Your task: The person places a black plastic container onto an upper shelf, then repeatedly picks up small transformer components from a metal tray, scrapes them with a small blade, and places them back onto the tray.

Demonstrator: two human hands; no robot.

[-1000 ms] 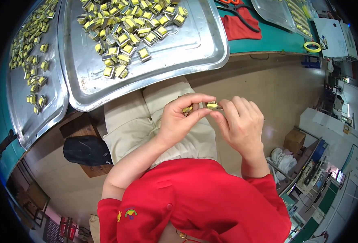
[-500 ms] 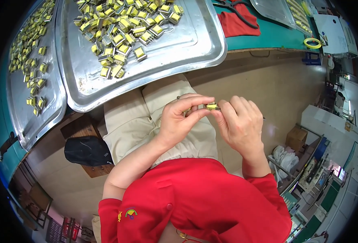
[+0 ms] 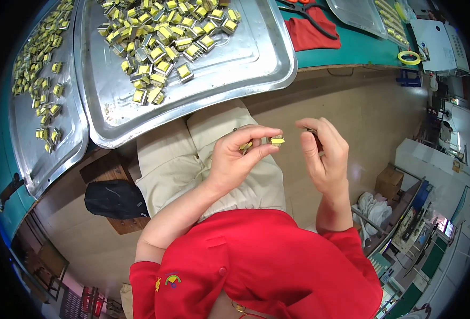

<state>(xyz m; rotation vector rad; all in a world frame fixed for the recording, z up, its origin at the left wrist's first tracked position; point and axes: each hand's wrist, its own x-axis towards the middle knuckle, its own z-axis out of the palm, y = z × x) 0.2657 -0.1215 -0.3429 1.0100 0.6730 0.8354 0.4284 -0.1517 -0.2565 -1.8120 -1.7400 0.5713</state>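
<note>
My left hand (image 3: 234, 159) pinches a small transformer (image 3: 277, 142) with yellow tape between thumb and fingertips, above my lap. A second yellow-taped piece (image 3: 245, 147) shows inside the curl of the same hand. Apart from it on the right is my right hand (image 3: 330, 157), its fingers curled and the thumb raised. Something small and dark (image 3: 313, 132) shows between its thumb and fingers, too hidden to name. Many like transformers (image 3: 163, 45) with silvery cores lie heaped in the large metal tray (image 3: 213, 87) in front of me.
Another metal tray (image 3: 25, 138) with more transformers stands at the left. Beyond the large tray's right side, dark-handled pliers (image 3: 317, 21) rest on a red cloth (image 3: 304, 34) on the green table. A roll of yellow tape (image 3: 409, 57) lies near the table's right end.
My right hand has come off the transformer and moved a little right, its fingers now turned inward. My left hand stays in place with the transformer.
</note>
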